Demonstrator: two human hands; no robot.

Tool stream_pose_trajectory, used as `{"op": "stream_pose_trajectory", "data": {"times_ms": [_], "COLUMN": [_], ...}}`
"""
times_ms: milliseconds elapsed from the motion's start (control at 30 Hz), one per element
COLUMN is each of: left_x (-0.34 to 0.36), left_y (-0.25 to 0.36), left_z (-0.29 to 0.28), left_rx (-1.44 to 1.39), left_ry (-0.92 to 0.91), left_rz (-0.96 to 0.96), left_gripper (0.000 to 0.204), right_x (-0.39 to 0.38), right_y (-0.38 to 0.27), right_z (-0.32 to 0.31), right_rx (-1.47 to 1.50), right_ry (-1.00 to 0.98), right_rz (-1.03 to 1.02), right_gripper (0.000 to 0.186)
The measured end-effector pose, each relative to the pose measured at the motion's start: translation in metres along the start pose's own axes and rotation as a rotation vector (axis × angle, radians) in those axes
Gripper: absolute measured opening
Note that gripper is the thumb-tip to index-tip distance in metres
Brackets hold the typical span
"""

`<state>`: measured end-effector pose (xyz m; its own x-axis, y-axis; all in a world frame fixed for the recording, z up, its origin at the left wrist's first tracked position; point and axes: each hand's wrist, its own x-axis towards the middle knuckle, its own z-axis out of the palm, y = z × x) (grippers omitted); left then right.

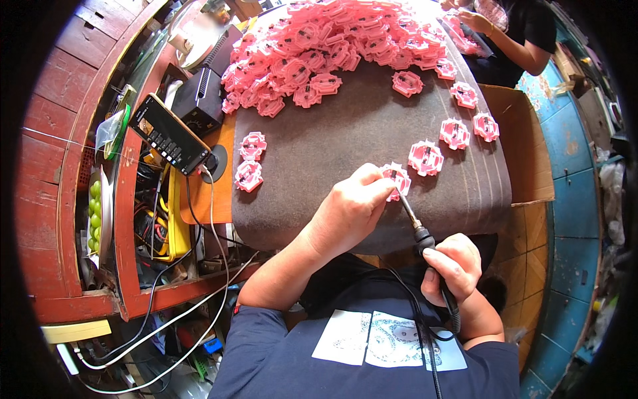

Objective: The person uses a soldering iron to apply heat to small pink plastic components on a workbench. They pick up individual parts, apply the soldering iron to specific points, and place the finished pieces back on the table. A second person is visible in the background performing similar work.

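Observation:
My right hand [457, 269] is wrapped round the dark handle of a soldering iron [421, 234]. Its metal tip reaches up and left to a pink plastic part [399, 178] near the front of the dark mat. At that part's left side, my left hand [351, 207] has its fingers closed in a pinch on the edge; the fingertips are partly hidden. Just beyond lies another pink part [425, 158] with a dark strip in its middle. More single pieces, such as one pink part [454, 133], lie to the right.
A large heap of pink parts [312, 50] covers the mat's far side. Two pink parts [250, 175] lie at its left edge. Left stands a phone [169, 135] on a holder, beside a black box [198, 100] and cables. Another person's arm [512, 46] is at far right, above a cardboard box [525, 146].

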<state>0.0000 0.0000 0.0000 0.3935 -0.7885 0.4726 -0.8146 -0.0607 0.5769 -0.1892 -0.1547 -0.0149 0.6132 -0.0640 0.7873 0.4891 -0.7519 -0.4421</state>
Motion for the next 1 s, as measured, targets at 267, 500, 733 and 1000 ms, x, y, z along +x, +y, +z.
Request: {"op": "stream_pose_trajectory", "data": {"times_ms": [267, 500, 733, 1000], "left_x": [0.0, 0.0, 0.0, 0.002], "left_y": [0.0, -0.001, 0.001, 0.002], "left_z": [-0.001, 0.001, 0.001, 0.0], "left_rx": [0.001, 0.005, 0.017, 0.013], "left_ry": [0.001, 0.008, 0.014, 0.023], "left_rz": [-0.003, 0.001, -0.002, 0.003], "left_gripper": [0.019, 0.018, 0.017, 0.018], "right_x": [-0.003, -0.005, -0.003, 0.016], "right_y": [-0.001, -0.002, 0.016, 0.033], "right_z": [-0.002, 0.0, 0.015, 0.036], "right_rx": [0.005, -0.037, 0.085, 0.013], "right_ry": [0.032, 0.073, 0.122, 0.123], "right_rz": [0.03, 0.124, 0.129, 0.078], "right_gripper": [0.028, 0.028, 0.033, 0.041]}}
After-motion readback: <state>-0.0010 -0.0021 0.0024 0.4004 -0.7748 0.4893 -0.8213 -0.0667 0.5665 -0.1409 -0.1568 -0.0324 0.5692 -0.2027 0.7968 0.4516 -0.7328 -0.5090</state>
